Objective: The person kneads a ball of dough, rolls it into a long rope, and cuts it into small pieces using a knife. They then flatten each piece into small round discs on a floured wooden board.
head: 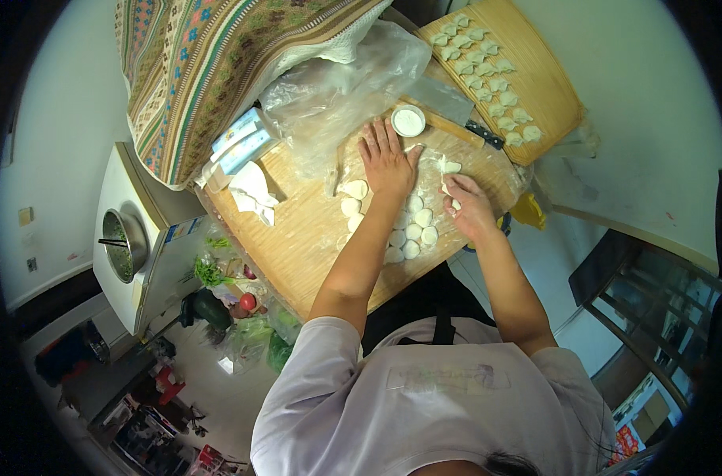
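Note:
My left hand (389, 163) lies palm down on the floured wooden board (301, 238), fingers spread, just below a small bowl of white flour (408, 121). My right hand (465, 201) is closed around a piece of white dough (454, 203), part of it showing between the fingers. Just above it lies another small piece of dough (451, 166). Several flattened round dough pieces (423, 217) sit close together between my forearms. More dough rounds (350, 206) are left of my left forearm, which partly covers that group. What is under my left palm is hidden.
Several shaped dumplings (485, 69) stand in rows on a woven tray (539, 71), upper right. A cleaver (441, 98) and a clear plastic bag (349, 89) lie at the board's far side. Tissues (245, 140) are at the left. A metal bowl with chopsticks (124, 245) stands on a white appliance.

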Demonstrator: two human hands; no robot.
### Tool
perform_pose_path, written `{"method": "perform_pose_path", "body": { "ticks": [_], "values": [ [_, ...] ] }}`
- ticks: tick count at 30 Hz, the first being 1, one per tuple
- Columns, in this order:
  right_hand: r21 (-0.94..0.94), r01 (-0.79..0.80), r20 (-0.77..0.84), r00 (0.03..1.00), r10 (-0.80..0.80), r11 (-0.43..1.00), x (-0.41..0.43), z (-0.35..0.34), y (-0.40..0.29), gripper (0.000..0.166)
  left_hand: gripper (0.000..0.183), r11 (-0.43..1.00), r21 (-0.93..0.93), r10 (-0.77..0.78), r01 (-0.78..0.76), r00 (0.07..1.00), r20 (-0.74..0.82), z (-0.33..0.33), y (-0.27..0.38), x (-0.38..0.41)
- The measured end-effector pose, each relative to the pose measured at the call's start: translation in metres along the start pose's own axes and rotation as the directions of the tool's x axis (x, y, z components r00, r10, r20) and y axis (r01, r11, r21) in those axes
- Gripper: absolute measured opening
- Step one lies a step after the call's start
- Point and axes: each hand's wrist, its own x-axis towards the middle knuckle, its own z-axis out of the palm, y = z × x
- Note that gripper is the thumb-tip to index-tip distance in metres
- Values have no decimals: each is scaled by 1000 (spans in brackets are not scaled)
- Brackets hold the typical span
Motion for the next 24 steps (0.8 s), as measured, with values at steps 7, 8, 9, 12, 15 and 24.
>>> {"method": "perform_pose_path", "body": {
  "ticks": [7,8,9,12,15,24],
  "values": [
    [-275,100,-10,994,-107,956,19,1,1,32,49,760,-646,-223,74,963,-152,14,-34,13],
    [-316,104,-11,993,-113,943,17,10,3,33,32,453,-891,-293,-33,938,-184,19,-51,12],
    [-463,240,-8,962,-274,853,24,10,8,33,27,129,-984,-398,122,915,61,-10,-43,9],
    [-751,403,100,853,-513,523,39,40,14,33,18,349,-932,-203,99,979,28,-21,-57,-10],
    [-860,503,458,677,-576,-93,55,40,21,38,17,772,-546,295,-326,944,-147,-45,-50,-22],
    [-863,502,498,822,-276,-63,54,49,18,45,30,933,-359,12,-15,1000,-10,-73,-92,-57]
  ]
}}
